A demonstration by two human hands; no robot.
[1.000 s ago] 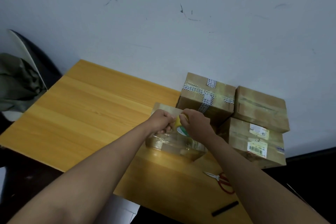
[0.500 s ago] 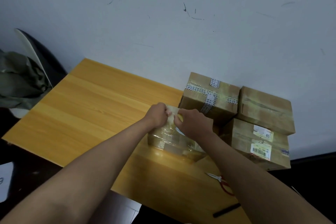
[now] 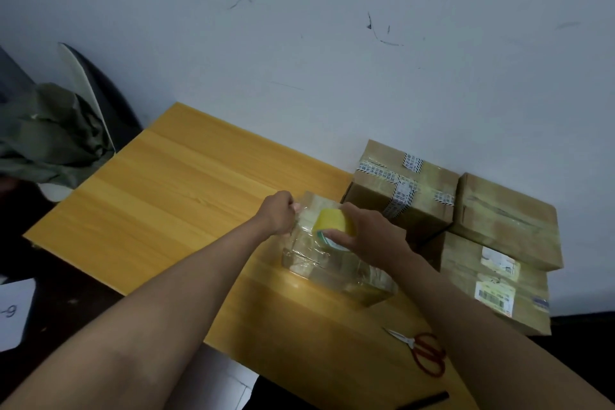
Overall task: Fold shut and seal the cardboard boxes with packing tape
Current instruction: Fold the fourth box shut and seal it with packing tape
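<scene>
Writing: paper sheet [image 3: 15, 313] off the table's [image 3: 159, 196] left edge reads "-9"; barcode label on the lowest of 3 stacked boxes [image 3: 492, 289] at the table's far right, its print too small to read. Right hand [image 3: 372, 236] grips 1 yellow tape roll [image 3: 334, 225] over the tape-wrapped box [image 3: 336, 263] mid-table; left hand [image 3: 278, 213], fingers curled, pinches the tape end at that box's left far corner, just beside the roll. 4 boxes total, 1 pair red scissors [image 3: 422, 351] and 1 black marker [image 3: 424, 400] near the table's front edge.
</scene>
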